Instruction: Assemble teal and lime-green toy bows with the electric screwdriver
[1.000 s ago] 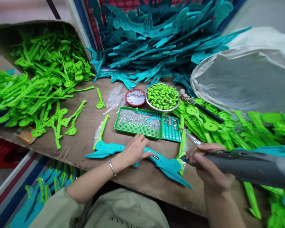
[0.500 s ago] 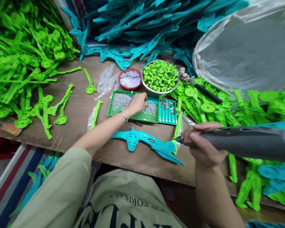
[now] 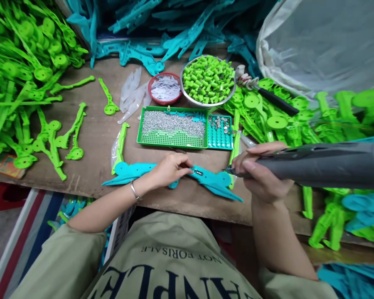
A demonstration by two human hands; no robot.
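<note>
The left hand [image 3: 168, 171] is over the middle of the teal part [image 3: 212, 179], which lies on the counter [image 3: 95, 145] and extends to both sides of this hand. Its thumb and forefinger are drawn together near the surface of the part; whether they pinch something small, I cannot tell. Just to the right of these fingertips, a small dark insert [image 3: 198, 172] is set in the part.

The right hand [image 3: 266, 176] is closed around the front of a dark grey tool [image 3: 324, 165]. The tip of the tool points towards the left hand, near the right end of the teal part; I cannot tell if it touches.

Beyond the left hand is the green tray [image 3: 171, 145] with small metal pieces, and joined at its right, a teal compartment [image 3: 220, 143] with round silvery pieces. Farther beyond this hand stand a red basket [image 3: 165, 101] of pale strips and, beside it, a metal bowl [image 3: 191, 99] of short green pieces.
</note>
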